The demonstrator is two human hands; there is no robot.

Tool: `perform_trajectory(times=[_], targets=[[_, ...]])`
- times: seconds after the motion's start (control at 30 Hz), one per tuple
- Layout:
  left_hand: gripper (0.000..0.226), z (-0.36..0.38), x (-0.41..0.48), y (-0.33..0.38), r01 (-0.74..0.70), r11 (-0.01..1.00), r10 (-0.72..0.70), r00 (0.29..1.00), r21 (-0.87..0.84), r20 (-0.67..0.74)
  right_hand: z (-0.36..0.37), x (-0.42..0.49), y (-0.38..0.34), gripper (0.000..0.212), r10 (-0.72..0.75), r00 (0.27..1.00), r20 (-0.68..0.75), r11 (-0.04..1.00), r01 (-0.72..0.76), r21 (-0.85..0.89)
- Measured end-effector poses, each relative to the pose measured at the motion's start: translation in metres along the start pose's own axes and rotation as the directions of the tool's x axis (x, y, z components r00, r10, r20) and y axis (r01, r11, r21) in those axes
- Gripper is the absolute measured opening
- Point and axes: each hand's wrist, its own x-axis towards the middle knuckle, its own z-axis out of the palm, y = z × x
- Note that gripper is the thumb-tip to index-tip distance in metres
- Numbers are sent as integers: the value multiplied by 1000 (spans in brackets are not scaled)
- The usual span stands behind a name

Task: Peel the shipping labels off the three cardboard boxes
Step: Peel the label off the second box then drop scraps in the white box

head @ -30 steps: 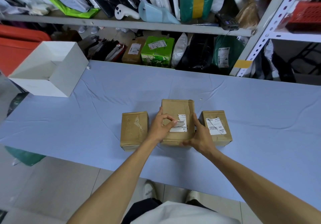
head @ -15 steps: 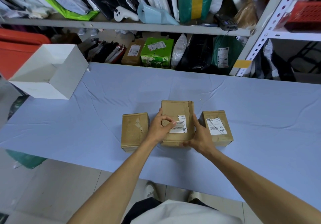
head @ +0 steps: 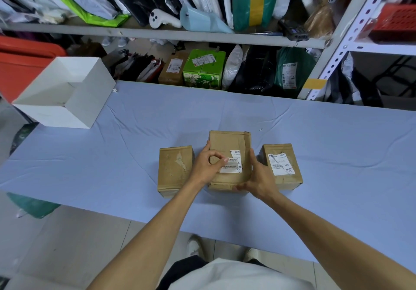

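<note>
- Two fingers of the left hand [head: 206, 168], thumb and forefinger, pinch the lifted left edge of the white paper label [head: 235, 165] on the middle box [head: 227, 143].
- The right hand [head: 258, 180] grips the right side of this same box, with the thumb at the near edge.
- This box is creased brown cardboard with torn tape along its top. It stands between two smaller boxes, near the front of the table.
- The left box [head: 174, 170] has only pale torn scraps on its rough top. The right box [head: 290, 177] carries a whole label with a barcode.
- All three stand on a pale blue cloth [head: 135, 154], smooth with soft wrinkles.
- An open white box [head: 65, 114] sits at the far left corner.
- Behind is a metal shelf [head: 157, 34] full of plastic bags and parcels, and below is a grey tiled floor [head: 56, 244].
</note>
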Motion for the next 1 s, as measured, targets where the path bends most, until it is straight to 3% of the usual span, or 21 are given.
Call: perform_trajectory(times=[0.7, 0.83, 1.0], targets=[[12, -2, 5, -1, 19, 1000, -19, 999, -1, -32, 0, 1, -4, 117, 52, 999, 16, 998, -51, -39], [11, -3, 4, -1, -2, 990, -5, 998, -140, -55, -1, 2, -4, 116, 55, 998, 22, 998, -54, -32], [33, -8, 3, -2, 29, 960, -52, 996, -277, -76, -3, 5, -2, 110, 75, 997, 32, 997, -75, 3]])
